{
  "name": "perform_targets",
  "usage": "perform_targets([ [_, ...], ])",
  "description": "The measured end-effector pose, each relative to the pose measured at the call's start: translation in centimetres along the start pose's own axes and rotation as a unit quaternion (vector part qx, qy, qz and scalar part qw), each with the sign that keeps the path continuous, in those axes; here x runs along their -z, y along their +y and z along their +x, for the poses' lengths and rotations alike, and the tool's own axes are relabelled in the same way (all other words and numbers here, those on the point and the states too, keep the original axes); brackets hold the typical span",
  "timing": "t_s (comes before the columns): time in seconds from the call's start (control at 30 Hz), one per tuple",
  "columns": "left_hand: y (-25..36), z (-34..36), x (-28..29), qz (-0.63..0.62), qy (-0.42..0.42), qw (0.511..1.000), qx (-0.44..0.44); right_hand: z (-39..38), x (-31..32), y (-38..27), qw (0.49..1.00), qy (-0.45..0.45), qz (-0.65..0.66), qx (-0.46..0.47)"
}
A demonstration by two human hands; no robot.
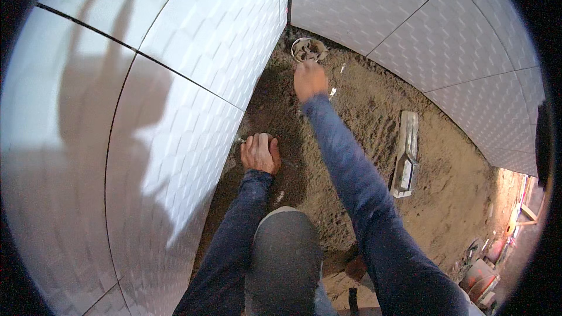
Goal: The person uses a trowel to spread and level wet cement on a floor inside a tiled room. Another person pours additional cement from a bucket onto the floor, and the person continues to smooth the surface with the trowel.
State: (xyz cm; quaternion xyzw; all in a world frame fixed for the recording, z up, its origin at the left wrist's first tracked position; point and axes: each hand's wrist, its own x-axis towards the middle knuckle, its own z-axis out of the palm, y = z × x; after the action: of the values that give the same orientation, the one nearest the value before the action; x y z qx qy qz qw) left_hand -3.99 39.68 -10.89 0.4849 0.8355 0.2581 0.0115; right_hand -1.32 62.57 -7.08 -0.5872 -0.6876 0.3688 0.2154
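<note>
My right hand (311,80) reaches out to a round pipe opening (294,51) in the sandy floor near the far corner. Crumpled pale material (308,51) fills the opening. The fingers of this hand are closed together at the near rim; motion blurs them slightly, and whatever they pinch is hidden. Closer to me, my left hand (260,153) rests on the damp, dark sand (293,161) beside the left wall. Its fingers point away from me, slightly bent, with the thumb apart and no held object showing.
White textured tiles cover the left wall (193,41) and the right wall (410,23). A long metal plastering trowel (405,155) lies on the sand at right. My bent knee (285,251) is in front. A dirty reddish container (480,278) stands at lower right.
</note>
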Motion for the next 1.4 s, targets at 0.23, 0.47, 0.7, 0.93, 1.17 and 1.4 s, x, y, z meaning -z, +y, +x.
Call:
perform_targets([
  [0.23, 1.2, 0.8, -0.6, -0.03, 0.043, 0.998, -0.029, -7.1, -2.7, 5.6, 0.952, 0.038, -0.16, 0.258],
  [0.47, 0.9, 0.8, -1.2, -0.01, 0.046, 0.998, -0.033, 0.3, -8.0, 3.1, 0.932, 0.061, -0.214, 0.285],
  [0.7, 0.7, 0.4, -1.2, -0.036, 0.038, 0.998, -0.024, 2.2, -8.4, 3.2, 0.927, 0.05, -0.214, 0.304],
  [0.93, 1.4, 0.7, -1.2, -0.028, 0.086, 0.995, -0.038, 3.9, -8.9, 3.5, 0.911, 0.065, -0.256, 0.318],
  [1.17, 1.2, 0.6, -1.0, -0.013, 0.089, 0.995, -0.045, 2.7, -8.3, 3.7, 0.925, 0.069, -0.202, 0.314],
  [1.4, 0.8, 0.2, -1.5, -0.032, 0.068, 0.996, -0.045, 4.2, -8.3, 2.5, 0.917, 0.048, -0.248, 0.31],
])
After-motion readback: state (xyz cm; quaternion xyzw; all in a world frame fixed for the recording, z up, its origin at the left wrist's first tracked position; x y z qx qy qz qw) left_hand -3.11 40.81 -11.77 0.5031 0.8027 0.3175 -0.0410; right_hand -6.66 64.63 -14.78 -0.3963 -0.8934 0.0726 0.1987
